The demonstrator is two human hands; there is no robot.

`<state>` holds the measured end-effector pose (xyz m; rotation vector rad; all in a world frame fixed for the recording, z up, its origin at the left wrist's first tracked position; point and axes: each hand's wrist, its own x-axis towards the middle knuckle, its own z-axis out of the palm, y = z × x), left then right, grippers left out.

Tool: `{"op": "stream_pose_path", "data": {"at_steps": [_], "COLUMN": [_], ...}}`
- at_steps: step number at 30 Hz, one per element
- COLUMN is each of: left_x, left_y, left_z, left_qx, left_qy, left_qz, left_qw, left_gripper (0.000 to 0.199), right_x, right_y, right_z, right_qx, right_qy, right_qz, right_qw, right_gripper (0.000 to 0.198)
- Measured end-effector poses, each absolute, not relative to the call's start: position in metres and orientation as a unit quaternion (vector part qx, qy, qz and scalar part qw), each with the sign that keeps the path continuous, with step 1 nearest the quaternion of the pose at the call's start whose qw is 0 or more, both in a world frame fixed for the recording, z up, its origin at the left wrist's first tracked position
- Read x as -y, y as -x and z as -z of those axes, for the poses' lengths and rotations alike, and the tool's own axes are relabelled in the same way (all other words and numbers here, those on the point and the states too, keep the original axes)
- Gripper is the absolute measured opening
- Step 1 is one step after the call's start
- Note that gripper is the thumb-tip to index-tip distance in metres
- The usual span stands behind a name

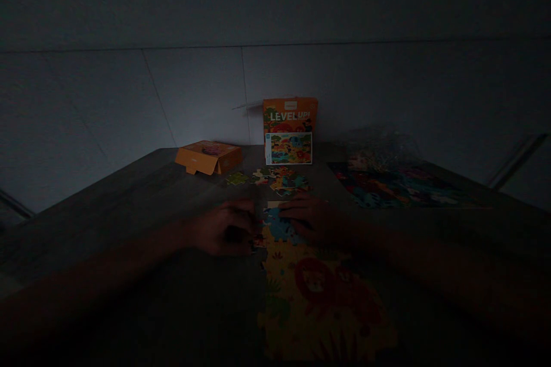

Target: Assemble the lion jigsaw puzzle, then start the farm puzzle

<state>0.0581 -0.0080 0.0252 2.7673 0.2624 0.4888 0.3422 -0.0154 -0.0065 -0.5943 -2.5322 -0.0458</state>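
The view is very dark. A partly joined jigsaw puzzle (316, 304) with a red-maned lion on yellow ground lies on the table in front of me. At its far end is a blue section (279, 225). My right hand (312, 219) rests over that section, fingers stretched out and lying on it. Along the left edge of the puzzle, my left hand (224, 228) is curled, its fingertips closed at a small dark puzzle piece (258, 242). Shadow hides part of that grip. Loose puzzle pieces (286, 179) lie just beyond both hands.
An orange "LEVEL UP!" box (290, 109) stands near the wall, with a picture card (290, 149) leaning against it. To the left is an opened orange box (209, 156). A dark colourful sheet (404, 186) and a clear plastic bag (383, 149) lie to the right.
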Motion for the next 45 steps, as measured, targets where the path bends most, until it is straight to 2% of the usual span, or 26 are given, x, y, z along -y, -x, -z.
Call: {"op": "stream_pose_path", "data": {"at_steps": [6,14,19,21,26,30,31,34,36,39,42,45], "left_x": [0.013,0.012,0.013,0.014,0.013,0.003,-0.001,-0.011,-0.017,-0.023,-0.026,-0.023], "left_y": [-0.062,-0.064,-0.063,-0.063,-0.062,-0.053,-0.048,-0.031,-0.02,-0.013,-0.013,-0.023], "left_z": [-0.032,-0.031,-0.033,-0.033,-0.035,-0.047,-0.052,-0.062,-0.064,-0.06,-0.053,-0.049], "left_qx": [-0.091,-0.1,-0.101,-0.1,-0.109,-0.174,-0.218,-0.343,-0.382,-0.389,-0.376,-0.354], "left_qy": [-0.967,-0.969,-0.967,-0.969,-0.968,-0.974,-0.969,-0.939,-0.923,-0.917,-0.917,-0.888], "left_qz": [-0.17,-0.16,-0.16,-0.16,-0.16,-0.111,-0.098,-0.021,0.041,0.052,-0.025,-0.169], "left_qw": [0.168,0.158,0.168,0.161,0.159,0.099,0.069,0.008,0.022,0.073,0.134,0.238], "left_gripper": [0.016,0.016,0.015,0.015,0.017,0.019,0.023,0.051,0.059,0.044,0.03,0.034], "right_x": [0.023,0.035,0.06,0.069,0.072,0.068,0.068,0.069,0.069,0.066,0.063,0.06], "right_y": [-0.342,-0.337,-0.323,-0.32,-0.321,-0.323,-0.324,-0.325,-0.324,-0.323,-0.322,-0.322], "right_z": [0.003,0.002,-0.003,-0.007,-0.014,-0.014,-0.015,-0.016,-0.017,-0.016,-0.013,-0.009], "right_qx": [0.922,0.896,0.874,0.892,0.955,0.96,0.959,0.959,0.96,0.959,0.951,0.936], "right_qy": [0.278,0.177,0.123,0.108,0.117,0.137,0.152,0.188,0.189,0.178,0.21,0.248], "right_qz": [0.001,0.02,-0.034,-0.051,-0.072,-0.055,-0.053,-0.054,-0.05,-0.041,-0.046,-0.063], "right_qw": [0.268,0.407,0.469,0.435,0.263,0.237,0.232,0.206,0.199,0.215,0.224,0.243], "right_gripper": [0.04,0.056,0.06,0.061,0.07,0.064,0.065,0.065,0.063,0.056,0.047,0.044]}}
